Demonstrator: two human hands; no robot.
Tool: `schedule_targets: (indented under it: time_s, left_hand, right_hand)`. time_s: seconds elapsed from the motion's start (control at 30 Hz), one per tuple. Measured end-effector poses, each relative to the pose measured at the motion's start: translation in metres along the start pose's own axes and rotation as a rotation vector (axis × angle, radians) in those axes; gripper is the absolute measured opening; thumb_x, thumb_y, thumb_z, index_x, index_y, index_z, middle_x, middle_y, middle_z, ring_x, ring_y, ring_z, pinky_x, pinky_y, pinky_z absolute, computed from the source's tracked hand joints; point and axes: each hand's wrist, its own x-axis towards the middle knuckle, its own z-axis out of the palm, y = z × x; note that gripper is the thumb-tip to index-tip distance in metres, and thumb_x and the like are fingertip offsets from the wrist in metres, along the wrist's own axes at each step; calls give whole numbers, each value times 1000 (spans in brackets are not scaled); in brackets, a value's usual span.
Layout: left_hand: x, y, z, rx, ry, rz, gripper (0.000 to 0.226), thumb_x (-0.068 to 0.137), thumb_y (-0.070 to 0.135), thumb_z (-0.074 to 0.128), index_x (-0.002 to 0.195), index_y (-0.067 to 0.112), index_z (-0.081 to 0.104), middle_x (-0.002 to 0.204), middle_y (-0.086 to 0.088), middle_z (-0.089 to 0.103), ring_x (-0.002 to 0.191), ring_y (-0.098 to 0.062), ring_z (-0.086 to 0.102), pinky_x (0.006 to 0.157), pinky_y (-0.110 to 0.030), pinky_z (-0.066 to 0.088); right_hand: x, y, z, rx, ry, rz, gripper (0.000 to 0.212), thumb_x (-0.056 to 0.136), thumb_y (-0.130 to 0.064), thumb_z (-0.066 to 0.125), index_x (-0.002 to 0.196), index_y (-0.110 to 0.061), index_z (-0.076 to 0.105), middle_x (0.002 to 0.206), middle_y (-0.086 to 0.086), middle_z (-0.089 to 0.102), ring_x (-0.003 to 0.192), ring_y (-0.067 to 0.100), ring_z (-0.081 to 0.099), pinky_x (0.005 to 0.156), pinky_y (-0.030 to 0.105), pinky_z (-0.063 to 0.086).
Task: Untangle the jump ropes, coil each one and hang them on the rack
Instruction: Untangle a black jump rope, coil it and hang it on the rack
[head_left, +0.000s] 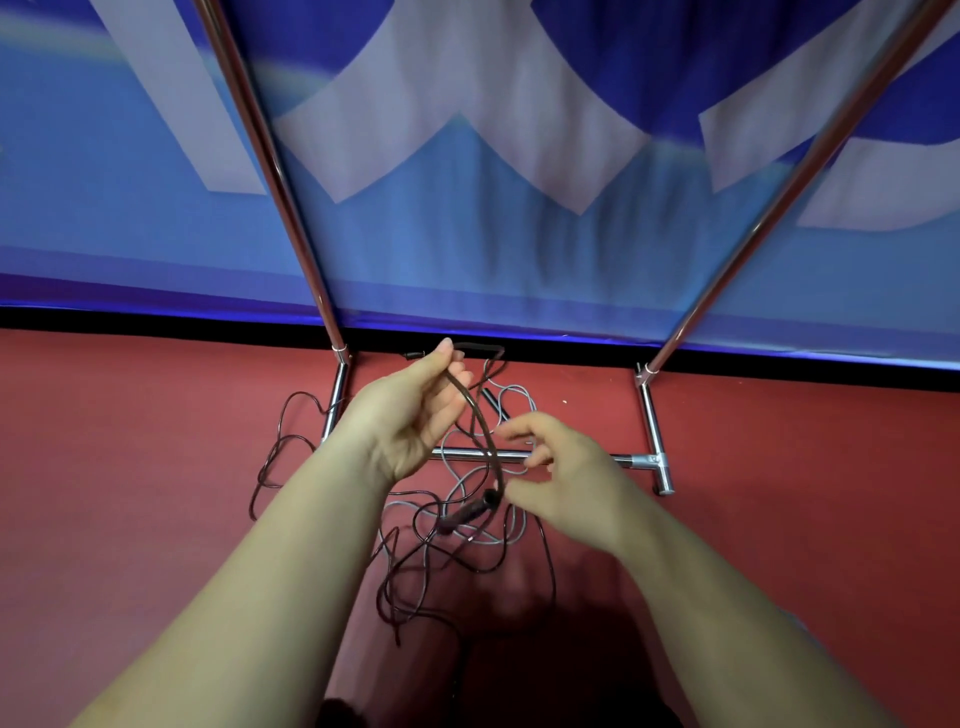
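Both forearms reached forward from the bottom of the view, over the red floor (156, 467). The right hand (566, 475) sat lower and nearer, back of the hand up, fingers loosely curled; thumb and forefinger seemed to pinch the dark rope (480, 415) just above its black handle (470, 512), though the contact point was partly hidden. The left hand (415, 410) was raised higher, palm turned toward the camera, grip pressed together on the same dark rope between thumb and fingertips. The rope arced down from the left hand to the right. Below the hands, the rest of the dark rope lay in loose tangled loops on the floor, mixed with a grey rope (511, 395). Behind the tangle stood the chrome rack (652, 415), its base bar on the floor and two poles rising up and outward. Farthest back hung a blue and white banner (467, 156).
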Motion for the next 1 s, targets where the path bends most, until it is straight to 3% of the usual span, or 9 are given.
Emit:
schedule_targets:
  time_s: [0.17,0.33,0.4,0.5,0.57,0.63,0.77,0.9,1.0]
  left_hand:
    - [0,3,0,-164,13,29,18,92,13,58,75,6,61,51,1,62,46,-6,64,45,-17,53]
    - [5,2,-3,-230,-40,100,20,95,18,54,80,5,59,60,-3,65,56,-11,68,58,-24,58]
    - [7,-2,-3,55,-103,119,26,95,35,50,88,13,60,78,-2,72,73,-13,71,66,-28,58]
    - [-1,-13,-4,850,-246,171,43,91,61,42,100,25,65,99,5,73,94,-7,66,84,-25,51]
    - [-9,-22,-3,1117,-390,108,39,92,55,46,87,21,65,80,1,70,68,-2,63,57,-11,47]
    - [-14,-25,-2,1171,-467,70,31,94,39,53,70,19,55,54,3,49,39,-4,42,37,-13,31]
    - [-14,-22,-3,1274,-452,116,39,91,40,58,63,20,40,46,9,34,36,-7,25,34,-14,21]
    - [-15,-20,-4,1215,-431,117,47,89,46,58,56,21,35,46,5,30,37,-11,21,36,-17,18]
    - [-12,-19,-3,1066,-391,218,45,91,42,55,56,19,37,46,4,29,40,-12,20,39,-20,16]
  right_hand:
    - [-1,-6,0,146,-172,84,24,84,-4,56,99,-20,65,63,-20,62,50,-4,50,51,7,37]
    - [6,0,3,258,-25,77,12,92,-15,57,81,-16,62,80,10,69,69,14,59,69,26,52]
    - [9,-3,-2,382,37,103,16,94,-11,53,80,-18,58,78,2,67,64,11,62,61,17,51]
    - [11,-6,-12,650,129,138,13,95,-9,51,86,-14,59,76,0,67,57,7,66,57,17,53]
    - [11,-7,-18,760,173,162,9,94,-12,53,91,-9,61,76,3,67,56,8,67,56,18,55]
    - [12,-3,-19,736,237,210,15,92,-20,58,88,-6,62,71,5,67,54,9,66,56,21,56]
    - [17,10,-26,360,472,217,17,89,-20,60,74,-20,54,71,1,62,60,15,60,68,31,50]
    - [10,5,-24,261,154,12,41,83,8,48,92,-32,54,88,-12,56,60,7,48,51,14,39]
    - [9,7,-17,261,79,4,19,86,-4,59,82,-22,59,73,-7,59,58,6,53,57,18,44]
